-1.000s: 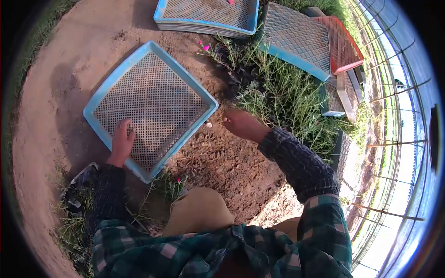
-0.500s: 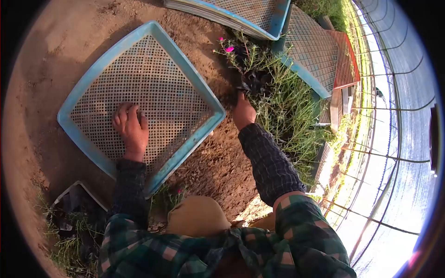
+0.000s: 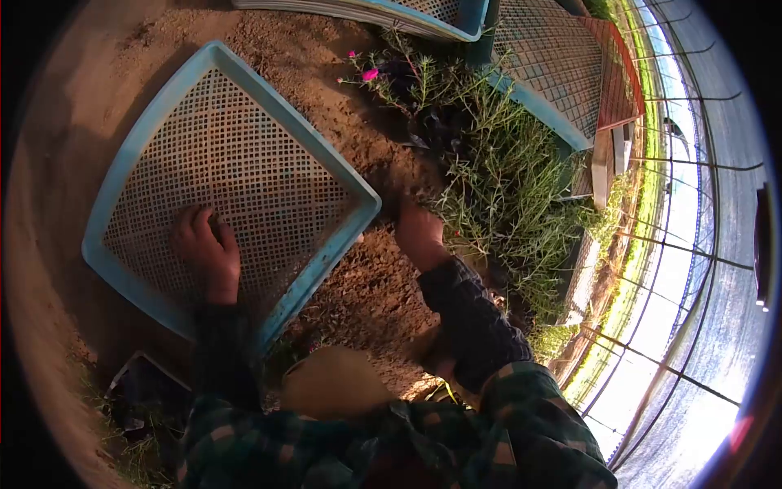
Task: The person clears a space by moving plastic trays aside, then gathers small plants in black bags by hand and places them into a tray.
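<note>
From my remote view, the right hand [image 3: 419, 235], its grip hidden from me, needs gentle, low movement beside the leafy plants [image 3: 517, 183], while the left hand [image 3: 207, 244], loosely half-open, seemingly empty, lies over the blue-rimmed mesh tray [image 3: 244, 155] on the soil [image 3: 383, 281].

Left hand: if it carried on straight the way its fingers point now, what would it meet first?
Likely the far rim of the blue tray, if the left hand travels level; angled down, the mesh comes first. Depth is unclear here.
</note>
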